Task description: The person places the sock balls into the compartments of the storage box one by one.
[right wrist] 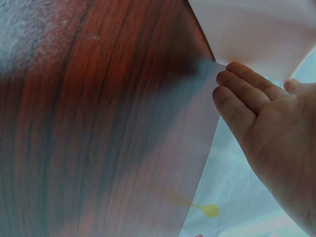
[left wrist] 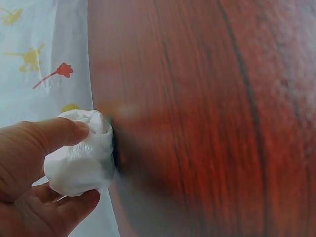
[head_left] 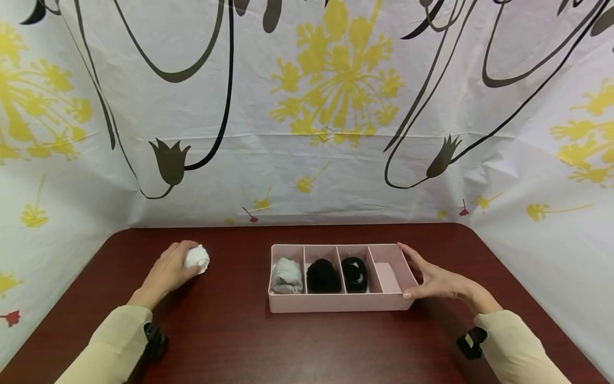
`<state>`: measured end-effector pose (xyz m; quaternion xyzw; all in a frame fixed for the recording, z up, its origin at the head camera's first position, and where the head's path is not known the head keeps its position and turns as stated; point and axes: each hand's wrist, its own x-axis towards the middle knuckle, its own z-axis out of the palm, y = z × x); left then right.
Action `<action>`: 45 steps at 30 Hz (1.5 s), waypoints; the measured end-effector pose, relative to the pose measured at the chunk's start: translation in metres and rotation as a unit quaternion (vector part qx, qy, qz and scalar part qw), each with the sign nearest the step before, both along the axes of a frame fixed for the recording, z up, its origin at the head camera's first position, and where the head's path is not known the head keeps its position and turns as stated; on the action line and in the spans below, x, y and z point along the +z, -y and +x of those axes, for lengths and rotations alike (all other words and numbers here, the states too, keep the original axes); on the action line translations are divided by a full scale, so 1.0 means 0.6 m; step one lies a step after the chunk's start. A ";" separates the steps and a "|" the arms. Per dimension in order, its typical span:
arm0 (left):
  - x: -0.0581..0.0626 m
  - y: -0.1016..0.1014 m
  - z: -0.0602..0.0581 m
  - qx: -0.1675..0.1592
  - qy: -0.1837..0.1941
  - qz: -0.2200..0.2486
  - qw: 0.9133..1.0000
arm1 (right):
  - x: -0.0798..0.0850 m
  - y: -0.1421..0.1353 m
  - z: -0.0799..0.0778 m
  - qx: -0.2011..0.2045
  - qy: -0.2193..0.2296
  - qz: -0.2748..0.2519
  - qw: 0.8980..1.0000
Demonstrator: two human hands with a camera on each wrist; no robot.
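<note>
My left hand (head_left: 169, 269) pinches a white balled-up bundle (head_left: 197, 259) on the left of the table. In the left wrist view the thumb lies across the top of the white bundle (left wrist: 81, 158), with fingers beneath; its surface is creased and slightly shiny. A pink divided box (head_left: 338, 304) stands right of centre. At its right end my right hand (head_left: 438, 280) holds it, thumb at the front corner and a finger at the back corner. Seen from the right wrist, straight fingers (right wrist: 242, 103) lie against the box's end wall (right wrist: 256, 39).
Inside the box, from the left, sit a grey cloth ball (head_left: 287, 276), a matte black ball (head_left: 323, 276) and a glossy black bundle (head_left: 354, 274), one per compartment. Its rightmost compartment shows a bare floor. The dark red wooden table (head_left: 307, 346) meets a patterned white curtain (head_left: 307, 186) behind and at both sides.
</note>
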<state>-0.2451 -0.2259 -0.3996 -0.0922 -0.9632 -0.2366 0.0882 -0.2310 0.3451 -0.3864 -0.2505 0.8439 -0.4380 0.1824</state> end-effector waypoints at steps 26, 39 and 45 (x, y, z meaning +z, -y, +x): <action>0.110 -0.258 0.016 -0.180 -0.072 0.123 0.973 | 0.001 -0.006 -0.002 -0.001 0.000 -0.004 1.000; 0.105 -0.444 0.035 -0.278 -0.052 0.129 0.950 | -0.001 -0.002 -0.002 -0.004 -0.005 -0.002 1.000; 0.100 -0.495 0.042 -0.281 -0.067 0.100 0.952 | 0.000 -0.002 0.000 -0.004 0.005 0.007 1.000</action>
